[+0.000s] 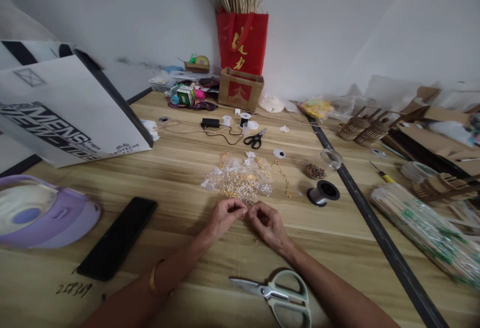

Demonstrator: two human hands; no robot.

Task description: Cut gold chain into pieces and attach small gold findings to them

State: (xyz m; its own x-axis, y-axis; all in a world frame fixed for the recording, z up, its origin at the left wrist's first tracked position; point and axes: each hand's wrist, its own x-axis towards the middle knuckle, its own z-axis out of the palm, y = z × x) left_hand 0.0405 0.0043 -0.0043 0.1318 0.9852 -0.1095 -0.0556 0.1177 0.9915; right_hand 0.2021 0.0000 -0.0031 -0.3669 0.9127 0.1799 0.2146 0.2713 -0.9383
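My left hand [227, 215] and my right hand [265, 221] meet at the near edge of a pile of small gold and silver jewellery findings [240, 184]. Both are closed in a pinch, fingertips almost touching. Whatever lies between them is too small to make out. A small gold piece [256, 240] rests on the table just below my right hand. Nearer to me, light-handled scissors [275, 292] lie beside my right forearm, blades pointing left. A gold chain [283, 179] is to the right of the pile.
Black scissors [255, 139] and a black adapter [210, 123] lie beyond the pile. On the right are a wire spool [323, 193], a bead jar [316, 170] and bagged sticks [423, 228]. A phone [117, 238], purple visor [67, 215] and large white box [71, 113] occupy the left.
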